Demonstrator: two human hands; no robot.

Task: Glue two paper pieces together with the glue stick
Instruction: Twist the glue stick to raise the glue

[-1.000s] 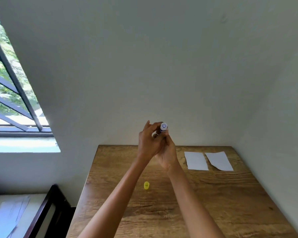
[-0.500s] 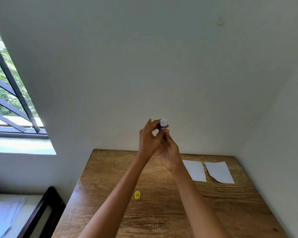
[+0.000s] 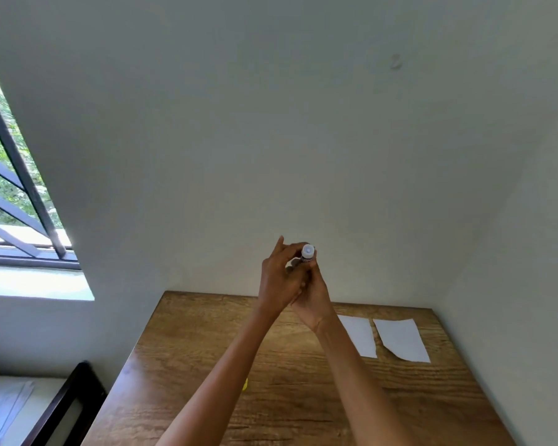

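Both my hands hold the uncapped glue stick [image 3: 307, 253] up above the far edge of the wooden table [image 3: 303, 397]. Its whitish glue end points towards me. My left hand [image 3: 279, 278] pinches the upper part of the tube and my right hand [image 3: 313, 292] wraps the lower part from beneath. Two white paper pieces lie flat side by side at the far right of the table: the left paper piece [image 3: 360, 336] and the right paper piece [image 3: 400, 339] with a slanted cut corner. The yellow cap [image 3: 245, 384] lies on the table, mostly hidden behind my left forearm.
White walls close in the table at the back and right. A barred window [image 3: 10, 188] is at the left. Below it, a dark-framed piece of furniture [image 3: 68, 400] stands beside the table's left edge with pale sheets [image 3: 4, 410] on it.
My view has tilted up and shifted, so the table sits lower in frame. Both hands stay on the glue stick with small finger shifts. The yellow cap is now mostly hidden by my left forearm.
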